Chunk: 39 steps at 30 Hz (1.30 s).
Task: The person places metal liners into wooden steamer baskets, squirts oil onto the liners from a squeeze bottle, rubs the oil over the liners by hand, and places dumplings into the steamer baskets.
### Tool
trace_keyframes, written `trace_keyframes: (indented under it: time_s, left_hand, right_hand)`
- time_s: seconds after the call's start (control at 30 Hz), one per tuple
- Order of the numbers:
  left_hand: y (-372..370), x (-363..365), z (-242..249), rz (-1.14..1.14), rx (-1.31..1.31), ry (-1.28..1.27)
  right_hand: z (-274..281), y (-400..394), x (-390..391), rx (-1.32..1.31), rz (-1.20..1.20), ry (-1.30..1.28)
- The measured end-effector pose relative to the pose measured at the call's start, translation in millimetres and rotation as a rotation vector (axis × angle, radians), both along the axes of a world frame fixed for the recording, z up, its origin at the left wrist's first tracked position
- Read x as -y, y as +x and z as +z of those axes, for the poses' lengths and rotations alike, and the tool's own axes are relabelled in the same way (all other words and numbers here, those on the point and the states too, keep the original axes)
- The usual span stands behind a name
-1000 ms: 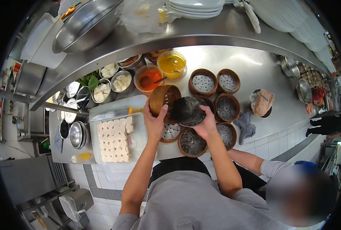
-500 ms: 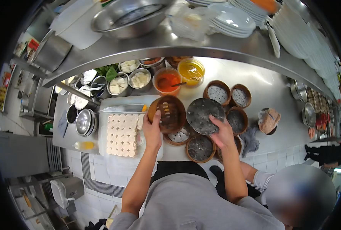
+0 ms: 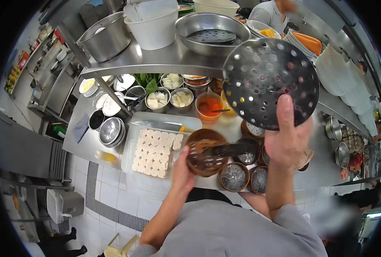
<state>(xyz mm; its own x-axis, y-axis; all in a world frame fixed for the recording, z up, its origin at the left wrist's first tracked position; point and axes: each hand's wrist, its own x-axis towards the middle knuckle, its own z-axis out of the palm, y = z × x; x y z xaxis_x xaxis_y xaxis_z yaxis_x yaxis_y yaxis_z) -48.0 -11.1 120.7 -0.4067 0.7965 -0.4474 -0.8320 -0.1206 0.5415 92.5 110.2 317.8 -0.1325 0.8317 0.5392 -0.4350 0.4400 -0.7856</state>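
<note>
In my left hand [image 3: 182,174] is a small round wooden steamer basket [image 3: 194,147], tilted so that its slatted bottom shows. A dark, blurred flat shape [image 3: 229,149] crosses the basket's right side; I cannot make out what it is. My right hand [image 3: 286,143] holds up a dark round perforated metal plate [image 3: 263,81], large and close to the camera, with the thumb across its lower face. Below the plate, several steamer baskets with metal plates inside stand on the counter, among them a front basket [image 3: 234,177].
Left of the baskets, a white block cut into pieces [image 3: 154,154] lies on a tray, with a knife [image 3: 162,125] behind it. Food bowls and a tub of orange sauce [image 3: 209,107] line the back. A metal shelf [image 3: 156,64] overhangs the counter. Another person [image 3: 269,15] stands beyond.
My right hand has lifted the perforated plate up and toward the camera. The basket in my left hand has tilted, and the view has shifted upward and to the left.
</note>
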Motion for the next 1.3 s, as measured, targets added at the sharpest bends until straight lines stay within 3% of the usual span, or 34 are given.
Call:
trace_keyframes:
  time_s: [0.07, 0.2, 0.33, 0.5, 0.57, 0.73, 0.87, 1.03, 1.13, 1.2, 1.3]
  left_hand:
    - [8, -20, 11, 0.019, 0.108, 0.056]
    - [0, -27, 23, 0.000, 0.193, 0.022]
    - [-18, -30, -22, 0.002, 0.015, 0.070]
    - [-48, -10, -68, -0.032, -0.073, 0.075]
    - [-47, -2, -51, -0.036, -0.086, 0.015]
    - [-61, 23, 13, -0.035, -0.088, -0.048]
    - [-88, 40, 102, -0.002, -0.413, -0.046]
    - [-108, 35, 214, 0.020, -0.759, 0.143]
    - [-103, 29, 225, 0.002, -0.887, 0.151]
    - [-86, 18, 211, 0.060, -1.119, 0.137]
    - [-44, 3, 171, 0.040, -1.626, 0.089]
  right_hand:
    - [-29, -16, -12, -0.182, 0.021, 0.138]
    - [-82, -16, -28, -0.114, -0.183, 0.202]
    - [-104, 5, -16, -0.069, -0.259, 0.033]
    - [-131, 40, -13, 0.091, -0.145, -0.159]
    - [-151, 49, -17, 0.007, -0.047, -0.354]
    - [-168, 57, -5, 0.049, 0.004, -0.511]
    - [-165, 47, 4, 0.032, 0.105, -0.564]
    - [-151, 25, 12, 0.145, 0.237, -0.515]
    - [-137, 15, 14, 0.162, 0.324, -0.556]
    - [-128, 5, 18, 0.059, 0.356, -0.912]
    - [-158, -12, 25, -0.054, 0.535, -1.073]
